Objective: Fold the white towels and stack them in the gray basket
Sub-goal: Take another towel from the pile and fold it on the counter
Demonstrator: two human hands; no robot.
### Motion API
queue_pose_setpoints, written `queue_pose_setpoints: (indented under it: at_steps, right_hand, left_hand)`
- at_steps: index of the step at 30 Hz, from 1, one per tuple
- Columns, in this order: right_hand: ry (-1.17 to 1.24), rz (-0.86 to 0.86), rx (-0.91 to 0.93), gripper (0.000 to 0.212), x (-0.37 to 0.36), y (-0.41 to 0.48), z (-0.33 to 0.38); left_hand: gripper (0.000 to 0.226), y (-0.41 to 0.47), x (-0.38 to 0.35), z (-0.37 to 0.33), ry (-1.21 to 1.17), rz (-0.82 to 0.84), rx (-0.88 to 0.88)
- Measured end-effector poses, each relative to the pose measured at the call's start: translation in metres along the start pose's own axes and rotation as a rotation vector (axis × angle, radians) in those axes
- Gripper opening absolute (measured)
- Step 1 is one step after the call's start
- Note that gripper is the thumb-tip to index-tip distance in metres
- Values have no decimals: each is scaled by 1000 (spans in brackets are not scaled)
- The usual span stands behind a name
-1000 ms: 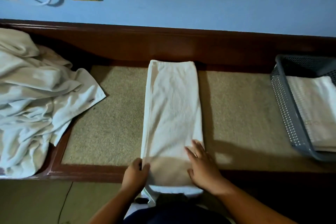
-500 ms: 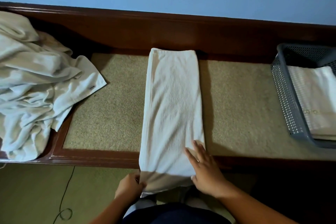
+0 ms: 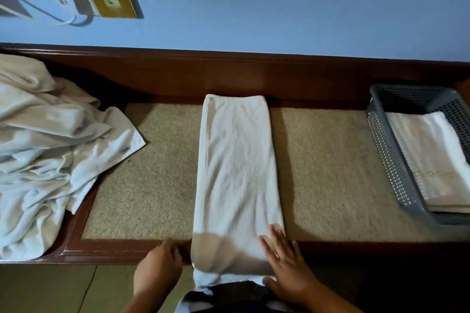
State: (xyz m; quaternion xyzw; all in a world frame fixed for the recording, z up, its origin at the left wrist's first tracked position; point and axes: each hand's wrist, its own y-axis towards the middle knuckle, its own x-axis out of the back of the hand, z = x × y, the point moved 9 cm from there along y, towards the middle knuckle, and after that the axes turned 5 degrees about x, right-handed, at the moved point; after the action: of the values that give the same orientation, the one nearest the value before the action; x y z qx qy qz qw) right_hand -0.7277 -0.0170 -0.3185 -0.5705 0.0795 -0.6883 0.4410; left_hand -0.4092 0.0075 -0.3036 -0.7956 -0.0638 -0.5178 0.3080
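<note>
**Here: one long towel on the table, folded ones in the basket**

Here we see a white towel (image 3: 237, 180) folded into a long narrow strip. It lies in the middle of the table (image 3: 325, 173), running from the back rail toward us, with its near end hanging over the front edge.

The right hand (image 3: 287, 264) lies flat on the near right corner of the strip, its fingers (image 3: 273, 241) straight and spread and pressing the cloth down. The left hand (image 3: 159, 265) sits at the strip's near left edge with its fingers bent against the cloth. The view is too blurred there for us to tell whether they pinch the edge or only touch it.

At the right end of the table stands the gray basket (image 3: 389, 165), with perforated walls and partly cut off by the frame. Inside it we find folded white towels (image 3: 432, 160) laid flat, one on another, their top below the rim.

At the left end is a loose pile of unfolded white towels (image 3: 45, 147), well apart from the strip, with one corner spilling onto the beige surface.
</note>
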Motion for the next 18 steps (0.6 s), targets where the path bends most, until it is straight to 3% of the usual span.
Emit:
queue_pose_setpoints:
  at_steps: [7, 10, 15, 18]
  right_hand:
    - [-38, -166, -127, 116, 16, 24, -14]
    - [-85, -120, -131, 108, 31, 38, -13]
    - [-117, -106, -94, 88, 65, 60, -12]
    - [-46, -188, -46, 88, 88, 82, -18]
  left_hand:
    - [21, -1, 18, -87, 42, -165, -528]
    - [33, -12, 11, -132, 7, -165, -700]
    - [66, -2, -27, -168, 133, 15, -700]
    - [86, 30, -37, -166, 211, -2, -621]
